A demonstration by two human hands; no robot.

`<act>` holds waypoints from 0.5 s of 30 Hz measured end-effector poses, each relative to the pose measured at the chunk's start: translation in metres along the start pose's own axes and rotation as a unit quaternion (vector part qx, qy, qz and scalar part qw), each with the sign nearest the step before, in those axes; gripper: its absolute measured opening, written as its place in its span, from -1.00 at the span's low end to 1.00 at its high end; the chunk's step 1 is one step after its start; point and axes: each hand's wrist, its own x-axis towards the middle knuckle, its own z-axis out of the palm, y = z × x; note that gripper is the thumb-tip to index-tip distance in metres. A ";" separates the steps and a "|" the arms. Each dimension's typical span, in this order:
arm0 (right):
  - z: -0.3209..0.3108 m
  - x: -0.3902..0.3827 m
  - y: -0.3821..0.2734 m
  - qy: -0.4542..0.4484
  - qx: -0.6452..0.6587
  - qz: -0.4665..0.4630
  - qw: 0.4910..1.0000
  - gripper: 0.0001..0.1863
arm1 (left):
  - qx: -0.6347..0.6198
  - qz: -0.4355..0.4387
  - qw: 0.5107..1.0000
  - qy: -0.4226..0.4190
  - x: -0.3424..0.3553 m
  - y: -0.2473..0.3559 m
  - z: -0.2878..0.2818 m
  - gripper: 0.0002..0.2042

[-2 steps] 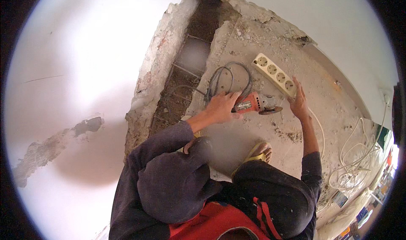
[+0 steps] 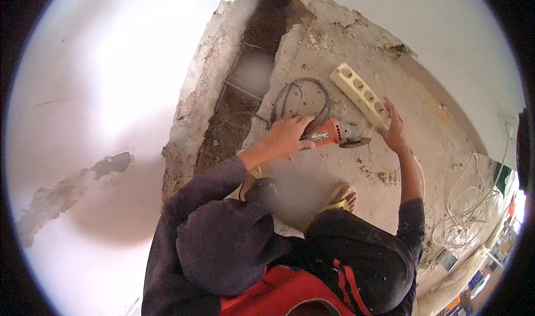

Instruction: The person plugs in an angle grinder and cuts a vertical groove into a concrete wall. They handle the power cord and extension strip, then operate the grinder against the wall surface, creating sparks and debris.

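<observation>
My left hand (image 2: 288, 136) is closed round the rear of a red angle grinder (image 2: 323, 133). The grinder's grey head and disc (image 2: 355, 139) point to the right, just above the dusty floor. A dark cable (image 2: 322, 87) loops from the tool across the floor beyond my hand. My right hand (image 2: 393, 128) grips the near end of a cream power strip (image 2: 356, 93). Its round sockets are all unplugged, and the strip leans with its sockets turned partly to the right. Between the grinder's disc and my right hand there is a small gap.
A broken-out trench (image 2: 234, 101) with bars across it runs along the white wall (image 2: 111, 54) on the left. Crumbled rubble (image 2: 387, 176) is scattered over the floor. A white cord (image 2: 462, 227) lies tangled at the right. My foot (image 2: 344, 196) is in a yellow sandal.
The power strip has tipped, so its sockets face more to the right and its far end sits slightly higher and left. My left hand and the grinder have shifted very little.
</observation>
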 end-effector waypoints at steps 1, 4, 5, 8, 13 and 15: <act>-0.003 0.002 0.000 0.006 0.046 -0.019 0.999 -0.10 | -0.010 0.008 1.000 0.022 0.001 -0.002 -0.002 -0.35; -0.008 0.012 0.001 -0.038 0.141 0.037 0.989 -0.03 | -0.006 0.015 0.999 0.052 0.003 -0.005 -0.010 -0.53; -0.008 0.016 0.002 -0.042 0.158 0.062 0.985 -0.06 | -0.002 0.015 0.997 0.077 0.004 -0.005 -0.013 -0.56; -0.007 0.026 0.003 -0.049 0.209 0.108 0.971 -0.16 | 0.000 -0.001 0.992 0.127 0.007 -0.002 -0.026 -0.63; -0.010 0.043 0.017 -0.042 0.240 0.124 0.962 -0.35 | -0.012 0.018 0.975 0.221 0.007 0.004 -0.046 -0.68; -0.014 0.046 0.024 -0.005 0.226 0.112 0.968 -0.38 | -0.035 0.025 0.963 0.265 0.006 0.006 -0.054 -0.69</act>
